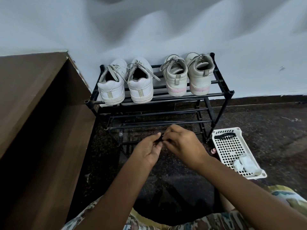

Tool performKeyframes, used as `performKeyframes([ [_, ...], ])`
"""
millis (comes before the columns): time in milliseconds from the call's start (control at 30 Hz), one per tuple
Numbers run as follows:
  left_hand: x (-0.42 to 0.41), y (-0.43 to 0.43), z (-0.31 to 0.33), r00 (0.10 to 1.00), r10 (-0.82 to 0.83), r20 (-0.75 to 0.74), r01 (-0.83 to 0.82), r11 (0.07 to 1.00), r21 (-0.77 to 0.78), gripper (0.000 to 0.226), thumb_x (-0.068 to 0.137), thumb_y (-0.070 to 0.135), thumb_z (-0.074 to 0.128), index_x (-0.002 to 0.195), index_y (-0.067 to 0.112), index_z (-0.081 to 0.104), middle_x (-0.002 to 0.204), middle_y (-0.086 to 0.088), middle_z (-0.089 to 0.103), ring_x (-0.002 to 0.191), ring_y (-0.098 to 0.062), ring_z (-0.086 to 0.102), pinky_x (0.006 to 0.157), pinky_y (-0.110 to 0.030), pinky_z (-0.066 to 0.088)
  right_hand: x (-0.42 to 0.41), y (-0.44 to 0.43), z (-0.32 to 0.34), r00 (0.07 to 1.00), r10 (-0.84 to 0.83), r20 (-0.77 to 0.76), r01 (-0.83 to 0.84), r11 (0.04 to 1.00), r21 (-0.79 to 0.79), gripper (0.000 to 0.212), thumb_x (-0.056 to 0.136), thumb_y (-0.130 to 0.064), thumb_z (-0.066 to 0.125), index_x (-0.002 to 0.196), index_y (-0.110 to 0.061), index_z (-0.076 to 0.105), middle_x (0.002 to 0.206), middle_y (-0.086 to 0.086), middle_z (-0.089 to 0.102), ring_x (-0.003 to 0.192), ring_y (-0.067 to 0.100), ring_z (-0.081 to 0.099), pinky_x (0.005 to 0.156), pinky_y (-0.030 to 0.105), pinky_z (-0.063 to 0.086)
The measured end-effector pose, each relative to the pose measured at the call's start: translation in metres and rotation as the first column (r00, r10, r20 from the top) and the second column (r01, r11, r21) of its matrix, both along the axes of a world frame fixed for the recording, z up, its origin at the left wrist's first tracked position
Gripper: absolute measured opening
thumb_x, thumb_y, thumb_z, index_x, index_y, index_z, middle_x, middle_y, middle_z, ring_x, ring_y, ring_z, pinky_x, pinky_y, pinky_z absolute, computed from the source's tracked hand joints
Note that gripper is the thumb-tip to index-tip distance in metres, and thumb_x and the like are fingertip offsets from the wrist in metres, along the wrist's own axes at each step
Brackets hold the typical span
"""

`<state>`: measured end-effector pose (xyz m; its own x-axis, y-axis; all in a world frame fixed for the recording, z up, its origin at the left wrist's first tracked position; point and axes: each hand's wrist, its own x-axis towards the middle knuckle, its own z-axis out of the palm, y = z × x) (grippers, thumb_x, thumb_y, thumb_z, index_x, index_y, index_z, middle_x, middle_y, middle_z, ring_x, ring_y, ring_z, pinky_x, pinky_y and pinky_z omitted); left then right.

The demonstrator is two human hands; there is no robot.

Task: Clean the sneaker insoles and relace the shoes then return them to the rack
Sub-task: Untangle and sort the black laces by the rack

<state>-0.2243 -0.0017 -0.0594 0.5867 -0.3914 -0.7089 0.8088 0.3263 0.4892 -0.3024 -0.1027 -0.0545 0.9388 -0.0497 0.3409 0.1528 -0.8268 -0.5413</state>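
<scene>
Four white sneakers point(141, 83) on one black metal rack point(230, 92). One white perforated plastic tray point(230, 146) alongside. Left hand point(147, 150), right hand point(184, 146): both hands pinch one small black item point(160, 138).

Cabinet point(41, 113) flanks left, basket point(226, 129) right, rack point(230, 92) ahead.

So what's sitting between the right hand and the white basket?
A small pink object sits close beside the white basket, apart from the right hand. The head view shows it, but it is too small to identify.
</scene>
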Motion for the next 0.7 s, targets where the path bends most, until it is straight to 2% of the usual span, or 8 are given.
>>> performKeyframes([
  [100,0.000,0.001,0.003,1.000,-0.004,0.017,0.004,1.000,0.010,0.010,0.091,-0.010,0.048,0.089,-0.003,0.055,0.102,-0.021,0.055,0.087,-0.021,0.056,0.086,-0.029,0.046,0.000,-0.003,0.005,0.995,-0.094,-0.009,0.094,0.980,0.175,0.012,0.073,-0.001,0.073,0.080,-0.010,0.071,0.082,0.000,0.066,0.073,0.010,0.062,0.066,0.024,0.053],
  [233,-0.001,0.004,0.010,1.000,-0.013,0.006,0.013,1.000,-0.016,0.021,0.089,-0.009,0.053,0.109,-0.006,0.053,0.111,-0.026,0.056,0.096,-0.028,0.060,0.066,-0.034,0.056,0.000,-0.008,0.014,0.988,-0.145,-0.048,0.153,0.924,0.350,0.020,0.072,0.006,0.071,0.074,-0.014,0.070,0.073,-0.006,0.066,0.068,0.002,0.060,0.062,0.010,0.046],
  [300,-0.003,0.005,0.012,0.998,-0.039,-0.048,0.042,0.998,0.051,0.020,0.089,0.002,0.058,0.108,-0.001,0.052,0.114,-0.021,0.050,0.104,-0.033,0.056,0.080,-0.038,0.054,0.000,-0.011,0.017,0.987,-0.143,-0.076,0.161,0.897,0.412,0.023,0.072,0.007,0.070,0.073,-0.015,0.066,0.070,-0.006,0.065,0.066,0.002,0.059,0.062,0.011,0.046],
  [367,-0.002,0.009,0.007,0.995,-0.058,-0.082,0.076,0.968,0.238,0.044,0.088,0.013,0.061,0.128,0.007,0.044,0.134,-0.014,0.039,0.127,-0.034,0.041,0.094,-0.042,0.041,-0.001,-0.016,0.021,0.984,-0.148,-0.101,0.177,0.887,0.426,0.025,0.071,0.007,0.072,0.070,-0.017,0.064,0.069,-0.004,0.064,0.065,0.003,0.058,0.061,0.012,0.046],
  [467,0.000,0.010,0.008,0.970,-0.213,0.121,0.167,0.937,0.306,0.062,0.072,0.016,0.057,0.133,0.016,0.044,0.149,-0.008,0.030,0.138,-0.026,0.026,0.106,-0.042,0.026,-0.001,-0.024,0.027,0.981,-0.143,-0.128,0.183,0.894,0.410,0.033,0.069,0.007,0.074,0.065,-0.022,0.059,0.067,-0.002,0.064,0.061,0.003,0.055,0.058,0.013,0.046],
  [500,0.001,0.010,0.009,0.887,-0.375,0.270,0.281,0.902,0.329,0.066,0.062,0.017,0.053,0.128,0.020,0.048,0.148,-0.006,0.033,0.137,-0.022,0.028,0.104,-0.038,0.027,-0.002,-0.025,0.029,0.983,-0.128,-0.132,0.172,0.895,0.412,0.035,0.068,0.008,0.074,0.064,-0.023,0.058,0.066,-0.002,0.064,0.060,0.003,0.054,0.058,0.014,0.045],
  [600,0.000,0.010,0.007,0.427,-0.728,0.536,0.593,0.673,0.442,0.063,0.061,0.013,0.049,0.122,0.030,0.049,0.137,0.000,0.046,0.121,-0.009,0.041,0.093,-0.026,0.034,-0.001,-0.030,0.032,0.985,-0.077,-0.156,0.141,0.876,0.461,0.035,0.067,0.010,0.073,0.064,-0.022,0.059,0.064,-0.003,0.062,0.060,0.004,0.054,0.059,0.019,0.047],
  [700,-0.006,0.009,-0.004,0.304,-0.786,0.538,0.722,0.558,0.408,0.044,0.087,0.015,0.060,0.128,0.025,0.047,0.127,0.007,0.055,0.122,-0.005,0.046,0.104,-0.025,0.032,-0.003,-0.035,0.035,0.979,-0.022,-0.203,0.134,0.818,0.559,0.030,0.068,0.010,0.075,0.067,-0.017,0.061,0.066,0.001,0.065,0.061,0.011,0.058,0.061,0.029,0.051],
])
